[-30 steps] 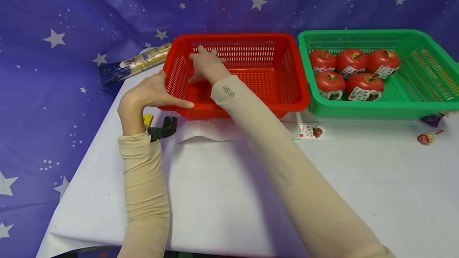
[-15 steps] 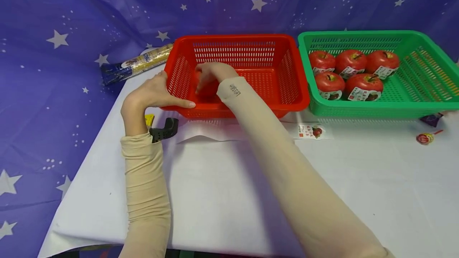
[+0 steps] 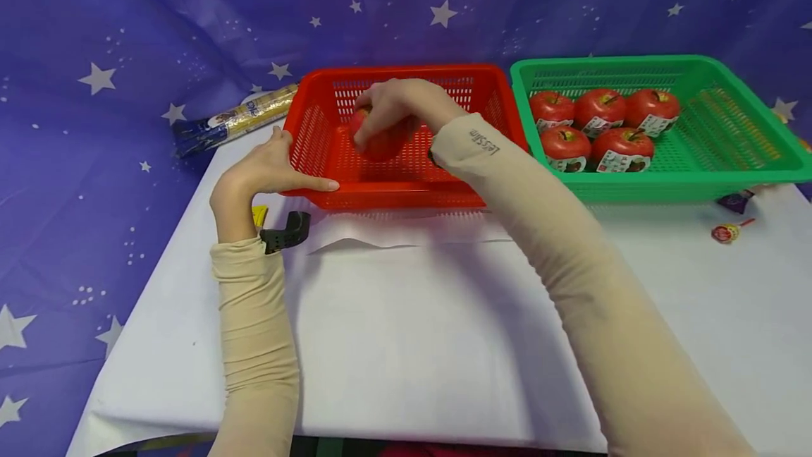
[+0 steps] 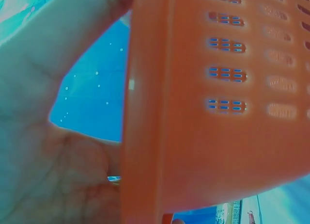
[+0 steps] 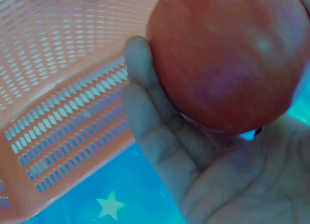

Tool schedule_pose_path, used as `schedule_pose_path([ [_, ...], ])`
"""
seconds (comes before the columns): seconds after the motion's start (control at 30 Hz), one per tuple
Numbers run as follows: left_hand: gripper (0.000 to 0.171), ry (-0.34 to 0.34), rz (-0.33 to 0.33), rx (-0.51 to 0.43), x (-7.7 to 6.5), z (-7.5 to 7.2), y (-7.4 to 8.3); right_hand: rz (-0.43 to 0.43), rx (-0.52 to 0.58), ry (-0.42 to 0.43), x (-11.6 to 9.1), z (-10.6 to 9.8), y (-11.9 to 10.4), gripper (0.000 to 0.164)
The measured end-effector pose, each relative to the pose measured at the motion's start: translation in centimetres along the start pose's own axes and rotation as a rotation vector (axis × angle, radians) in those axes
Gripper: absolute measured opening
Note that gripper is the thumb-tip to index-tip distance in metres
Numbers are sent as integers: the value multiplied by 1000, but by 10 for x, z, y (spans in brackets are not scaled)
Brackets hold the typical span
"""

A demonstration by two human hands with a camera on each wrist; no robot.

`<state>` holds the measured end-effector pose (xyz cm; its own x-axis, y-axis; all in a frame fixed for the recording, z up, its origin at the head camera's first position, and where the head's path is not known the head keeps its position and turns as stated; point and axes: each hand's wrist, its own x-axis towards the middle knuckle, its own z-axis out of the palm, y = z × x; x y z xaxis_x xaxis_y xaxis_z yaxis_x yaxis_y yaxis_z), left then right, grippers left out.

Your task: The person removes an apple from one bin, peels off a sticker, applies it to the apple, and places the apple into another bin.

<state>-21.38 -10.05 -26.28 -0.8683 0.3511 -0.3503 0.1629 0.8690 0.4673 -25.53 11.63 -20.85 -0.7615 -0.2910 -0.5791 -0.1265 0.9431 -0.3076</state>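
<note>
My right hand [image 3: 398, 106] holds a red apple [image 3: 384, 144] above the floor of the red plastic basket [image 3: 406, 194]. In the right wrist view, fingers [image 5: 155, 127] curl around one side of that apple, with the palm below it. At the basket's front left corner, my left hand [image 3: 261, 171] grips the rim, its thumb lying along the front edge. The left wrist view shows the rim close up, hiding most of the fingers. Several labelled red apples [image 3: 623, 149] sit in the left half of a green basket [image 3: 672, 187] to the right.
Behind the red basket's left side lies a blue and yellow packet [image 3: 235, 120]. A lollipop [image 3: 729, 232] and a dark purple wrapper [image 3: 734, 202] lie in front of the green basket. White paper [image 3: 368, 231] lies along the red basket's front.
The right hand has closed around the apple in the red basket and lifted it, drawing back toward the right. The left hand stays at the rim. The view has shifted slightly.
</note>
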Motion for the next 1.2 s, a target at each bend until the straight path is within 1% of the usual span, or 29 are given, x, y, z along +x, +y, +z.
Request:
schedule_pose_path([
  [0.1, 132, -2, 3, -11, 0, 1, -2, -122, 64, 135, -32, 5, 9, 79],
  [0.2, 128, 12, 12, -24, 0, 2, -2, -270, 152, 247, -71, 23, 21, 73],
  [0.3, 119, 31, 21, -48, 0, 3, -3, -374, 149, 335, -108, 55, 35, 70],
  [0.37, 114, 39, 24, -70, -1, 4, -3, -397, 102, 377, -127, 82, 47, 72],
  [0.43, 110, 43, 24, -84, -1, 5, -3, -394, 48, 411, -139, 111, 61, 74],
  [0.53, 111, 35, 29, -84, 0, 6, -3, -363, 14, 444, -145, 152, 85, 77],
  [0.6, 109, 31, 36, -76, 1, 6, -3, -329, 6, 465, -144, 174, 98, 77],
  [0.67, 107, 28, 48, -80, 1, 6, -2, -301, 6, 466, -142, 191, 108, 78],
  [0.73, 103, 31, 59, -94, 1, 6, -3, -277, -3, 471, -140, 201, 113, 81],
  [0.8, 101, 34, 64, -110, 1, 5, -3, -265, -10, 472, -139, 207, 115, 85],
  [0.9, 102, 34, 65, -129, 1, 4, -3, -259, -9, 468, -140, 208, 115, 94],
  [1.0, 104, 33, 62, -144, 0, 4, -4, -295, -16, 444, -140, 206, 119, 102],
  [1.07, 105, 32, 58, -146, 0, 4, -4, -347, 1, 421, -141, 202, 126, 108],
  [1.13, 107, 32, 52, -143, 0, 4, -4, -414, 70, 392, -140, 196, 138, 111],
  [1.2, 108, 34, 48, -125, 0, 3, -5, -473, 181, 382, -139, 188, 153, 105],
])
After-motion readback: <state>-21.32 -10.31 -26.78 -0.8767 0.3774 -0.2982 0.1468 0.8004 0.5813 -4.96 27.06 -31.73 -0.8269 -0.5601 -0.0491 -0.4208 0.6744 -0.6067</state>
